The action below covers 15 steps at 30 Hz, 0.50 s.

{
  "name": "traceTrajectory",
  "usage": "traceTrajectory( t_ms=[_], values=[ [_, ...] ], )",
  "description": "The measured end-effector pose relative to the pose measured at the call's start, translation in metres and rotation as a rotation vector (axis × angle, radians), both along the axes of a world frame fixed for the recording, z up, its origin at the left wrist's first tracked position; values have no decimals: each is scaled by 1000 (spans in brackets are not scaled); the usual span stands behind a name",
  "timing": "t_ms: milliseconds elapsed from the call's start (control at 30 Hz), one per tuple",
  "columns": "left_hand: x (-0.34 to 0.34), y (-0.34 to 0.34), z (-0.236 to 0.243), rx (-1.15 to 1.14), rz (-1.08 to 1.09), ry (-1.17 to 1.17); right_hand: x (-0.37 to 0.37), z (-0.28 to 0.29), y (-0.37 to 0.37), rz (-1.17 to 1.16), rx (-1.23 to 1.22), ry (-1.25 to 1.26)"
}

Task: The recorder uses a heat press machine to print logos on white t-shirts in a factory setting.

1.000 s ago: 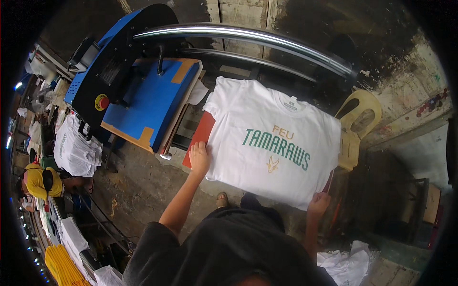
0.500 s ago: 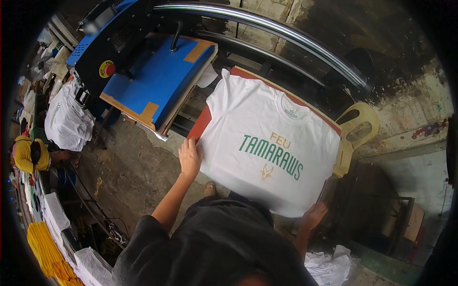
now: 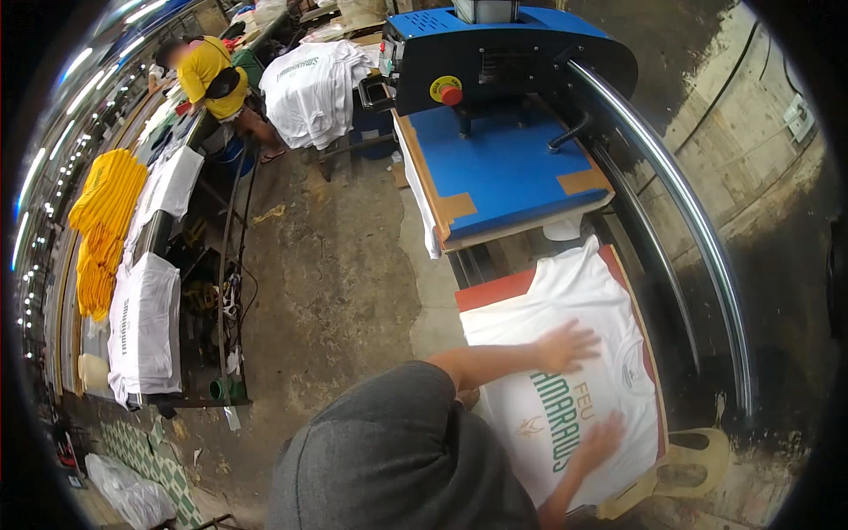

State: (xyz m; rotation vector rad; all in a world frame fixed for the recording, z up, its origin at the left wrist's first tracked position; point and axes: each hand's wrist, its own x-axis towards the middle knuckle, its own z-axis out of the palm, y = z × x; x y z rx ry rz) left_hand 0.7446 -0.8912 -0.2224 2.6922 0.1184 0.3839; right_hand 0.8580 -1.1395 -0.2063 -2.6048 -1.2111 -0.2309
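A white T-shirt (image 3: 506, 402) with green and gold lettering and a small gold animal-head emblem lies spread over a red press bed (image 3: 493, 295). Its neckline faces the metal rails on the right. My left hand (image 3: 568, 346), fingers spread, is on or just over the chest above the print; contact is hard to tell. Nearer me, my right hand (image 3: 601, 443) is slightly blurred, its fingers stretched out over or on the print's near side. Neither hand holds anything. Beyond the shirt stands the heat press's blue upper plate (image 3: 503, 168), over another bed with white cloth at its edge.
A red emergency button (image 3: 450, 94) sits on the press housing. Curved metal rails (image 3: 680, 181) run along the right. A cream plastic chair (image 3: 698, 468) touches the bed's near end. Printed white shirts (image 3: 314, 93) and yellow shirts (image 3: 106, 212) are stacked leftward. A person in yellow (image 3: 205, 75) stands far left.
My view has turned left. Both hands have left the shirt's lower edges and moved onto or over its front, fingers spread. The shirt stays on the red bed.
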Motion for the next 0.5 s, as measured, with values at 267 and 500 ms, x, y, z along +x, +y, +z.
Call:
traceTrajectory(
  t_ms=[267, 500],
  values=[
    [-30, 46, 3, 62, 452, 18, 103, -10, -22, -247, -102, -170],
    [-160, -3, 3, 73, 375, 2, 22, -6, 77, 26, 303, -386]
  ],
)
